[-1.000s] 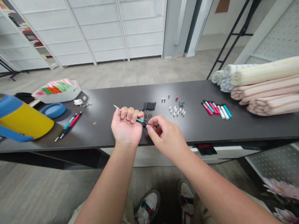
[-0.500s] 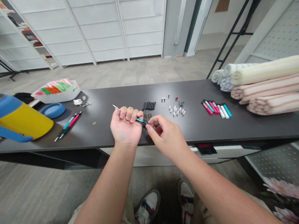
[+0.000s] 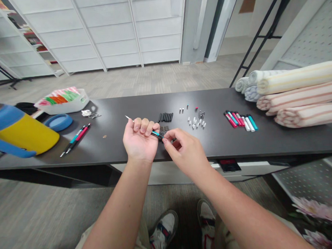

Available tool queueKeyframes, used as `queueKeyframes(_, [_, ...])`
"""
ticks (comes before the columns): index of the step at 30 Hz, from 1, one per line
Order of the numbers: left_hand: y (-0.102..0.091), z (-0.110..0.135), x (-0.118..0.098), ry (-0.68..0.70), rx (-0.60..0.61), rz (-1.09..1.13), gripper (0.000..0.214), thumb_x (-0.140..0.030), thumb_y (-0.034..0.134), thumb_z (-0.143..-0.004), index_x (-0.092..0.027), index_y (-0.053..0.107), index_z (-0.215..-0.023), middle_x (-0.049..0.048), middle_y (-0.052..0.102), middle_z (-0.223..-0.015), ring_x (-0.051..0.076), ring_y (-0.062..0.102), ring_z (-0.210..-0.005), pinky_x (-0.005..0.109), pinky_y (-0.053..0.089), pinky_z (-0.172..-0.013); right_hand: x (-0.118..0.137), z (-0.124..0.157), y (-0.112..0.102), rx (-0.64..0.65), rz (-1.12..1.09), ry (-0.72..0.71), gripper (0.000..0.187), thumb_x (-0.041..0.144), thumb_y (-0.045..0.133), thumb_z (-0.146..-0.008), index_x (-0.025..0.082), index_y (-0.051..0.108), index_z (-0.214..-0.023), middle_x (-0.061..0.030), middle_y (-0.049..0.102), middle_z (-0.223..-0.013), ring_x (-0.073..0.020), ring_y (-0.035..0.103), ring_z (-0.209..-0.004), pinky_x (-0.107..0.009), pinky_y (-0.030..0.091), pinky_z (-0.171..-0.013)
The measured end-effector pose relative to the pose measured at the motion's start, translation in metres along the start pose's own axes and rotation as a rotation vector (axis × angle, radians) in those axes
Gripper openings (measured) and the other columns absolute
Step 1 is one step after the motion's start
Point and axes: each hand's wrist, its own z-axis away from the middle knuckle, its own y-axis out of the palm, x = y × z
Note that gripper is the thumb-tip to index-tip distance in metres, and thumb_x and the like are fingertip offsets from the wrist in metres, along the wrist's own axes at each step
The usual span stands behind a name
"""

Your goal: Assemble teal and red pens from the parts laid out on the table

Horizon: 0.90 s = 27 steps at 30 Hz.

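My left hand [image 3: 141,139], palm up, has its fingers curled round a teal pen [image 3: 155,134]. A thin white refill-like tip sticks out on the thumb side. At the other end, my right hand [image 3: 184,148] pinches the pen's dark end between thumb and forefinger; that end is partly hidden by the fingertips. Just beyond the hands lie a row of short black tubes [image 3: 166,117] and some small springs [image 3: 164,128], partly covered. Small white pieces [image 3: 196,123] and metal clips [image 3: 201,114] are scattered to the right.
Two pens [image 3: 75,140], teal and pink, lie left on the dark table [image 3: 128,153]. Coloured pen barrels [image 3: 240,121] line up at right, near rolled towels [image 3: 303,92]. A yellow-blue jug [image 3: 24,128], a blue lid [image 3: 58,123] and a white tray [image 3: 81,101] stand at left.
Almost nothing differs. Both hands keep the same hold on the pen, with only a very slight shift to the right.
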Motion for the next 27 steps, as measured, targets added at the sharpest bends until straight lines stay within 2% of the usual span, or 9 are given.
queueKeyframes(6, [0.001,0.000,0.000,-0.005,-0.006,0.002,0.044,-0.035,0.039,-0.109,-0.021,0.029,-0.069,-0.0054,0.031,-0.061,0.009,0.037,-0.050,0.027,0.049,-0.066,0.000,0.000,0.000,0.003,0.000,0.031,0.006,0.022,0.063,-0.095,0.022,0.069,-0.095,-0.0010,0.073,-0.088,-0.0148,0.063,-0.069,-0.028,0.048,-0.069])
queueKeyframes(11, [0.000,0.000,-0.001,-0.002,0.009,0.001,0.044,-0.035,0.041,-0.109,-0.021,0.030,-0.068,-0.0055,0.031,-0.061,0.009,0.037,-0.050,0.027,0.049,-0.065,0.001,-0.001,0.000,0.048,-0.075,0.149,0.008,0.027,0.063,-0.095,0.022,0.070,-0.094,-0.0008,0.074,-0.086,-0.0140,0.065,-0.066,-0.027,0.049,-0.064])
queueKeyframes(16, [0.004,0.002,-0.003,0.024,-0.006,-0.056,0.045,-0.035,0.042,-0.109,-0.021,0.031,-0.068,-0.0057,0.031,-0.060,0.009,0.036,-0.049,0.026,0.049,-0.064,0.006,-0.002,0.004,0.138,-0.425,0.421,0.016,0.037,0.067,-0.093,0.021,0.067,-0.095,0.0010,0.070,-0.080,-0.0131,0.068,-0.059,-0.023,0.050,-0.052])
queueKeyframes(20, [0.010,0.004,-0.008,0.015,-0.009,-0.096,0.046,-0.038,0.044,-0.109,-0.021,0.032,-0.068,-0.0060,0.030,-0.060,0.009,0.037,-0.048,0.027,0.049,-0.063,0.013,-0.003,0.005,0.159,-0.751,0.605,0.024,0.041,0.075,-0.087,0.019,0.066,-0.090,0.0021,0.065,-0.076,-0.0100,0.063,-0.054,-0.020,0.050,-0.045])
queueKeyframes(23, [0.016,0.005,-0.012,0.027,0.004,-0.110,0.046,-0.040,0.045,-0.109,-0.021,0.035,-0.068,-0.0058,0.031,-0.059,0.009,0.038,-0.048,0.028,0.049,-0.062,0.019,-0.003,0.004,0.141,-0.909,0.692,0.026,0.041,0.077,-0.086,0.017,0.065,-0.087,0.0017,0.065,-0.077,-0.0073,0.059,-0.052,-0.018,0.050,-0.045])
queueKeyframes(27, [0.023,0.006,-0.017,0.058,0.014,-0.131,0.046,-0.044,0.045,-0.109,-0.021,0.040,-0.070,-0.0055,0.033,-0.059,0.009,0.039,-0.047,0.028,0.049,-0.061,0.020,-0.005,0.003,0.124,-1.017,0.736,0.024,0.036,0.077,-0.086,0.017,0.068,-0.097,0.0009,0.068,-0.081,-0.0076,0.061,-0.056,-0.020,0.056,-0.052])
